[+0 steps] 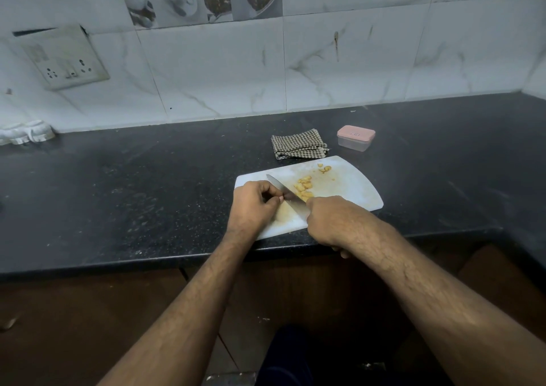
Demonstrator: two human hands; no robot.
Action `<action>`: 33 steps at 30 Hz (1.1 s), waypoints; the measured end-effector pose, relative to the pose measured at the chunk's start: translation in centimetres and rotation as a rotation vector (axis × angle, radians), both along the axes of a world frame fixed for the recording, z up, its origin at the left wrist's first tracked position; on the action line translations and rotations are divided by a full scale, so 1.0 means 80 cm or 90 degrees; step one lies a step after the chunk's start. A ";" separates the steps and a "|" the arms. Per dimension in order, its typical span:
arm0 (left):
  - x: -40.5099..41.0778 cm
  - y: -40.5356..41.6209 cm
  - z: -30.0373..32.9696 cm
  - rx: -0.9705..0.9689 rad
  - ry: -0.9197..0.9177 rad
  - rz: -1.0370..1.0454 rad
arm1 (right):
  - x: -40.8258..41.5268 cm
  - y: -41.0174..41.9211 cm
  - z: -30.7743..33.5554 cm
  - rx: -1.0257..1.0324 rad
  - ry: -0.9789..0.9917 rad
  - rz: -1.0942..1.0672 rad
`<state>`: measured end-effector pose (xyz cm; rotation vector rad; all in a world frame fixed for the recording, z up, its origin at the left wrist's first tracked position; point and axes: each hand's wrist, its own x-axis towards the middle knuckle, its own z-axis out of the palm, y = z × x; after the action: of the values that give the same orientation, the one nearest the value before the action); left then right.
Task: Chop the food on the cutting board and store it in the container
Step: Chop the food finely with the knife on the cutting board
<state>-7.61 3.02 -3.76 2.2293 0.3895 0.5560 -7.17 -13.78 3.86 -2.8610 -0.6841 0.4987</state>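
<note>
A white cutting board (348, 190) lies on the black counter near its front edge. Yellow chopped food pieces (303, 187) sit in a small heap at the board's middle, and a few more pieces (325, 168) lie near its far edge. My right hand (331, 220) grips the handle of a knife (283, 192), whose blade points to the far left across the board. My left hand (254, 205) is curled beside the blade, its fingertips pinching at the blade's near side. A small clear container (355, 138) with a pink lid stands closed behind the board.
A folded checked cloth (298, 148) lies just behind the board, left of the container. A white holder (26, 134) sits at the far left against the tiled wall, below a switch socket (66, 57). The counter's front edge (147, 263) runs below my arms.
</note>
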 end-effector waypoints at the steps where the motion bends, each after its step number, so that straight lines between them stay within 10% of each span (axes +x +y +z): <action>1: 0.000 0.001 -0.001 -0.003 -0.007 0.000 | 0.002 -0.002 0.001 0.010 -0.010 -0.007; 33: 0.009 0.008 -0.012 0.058 -0.032 -0.028 | 0.111 -0.036 -0.085 0.122 -0.419 -0.039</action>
<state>-6.88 3.66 -4.74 2.3000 0.2934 0.6150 1.71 -16.66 -2.91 -2.8254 -0.6737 -0.5190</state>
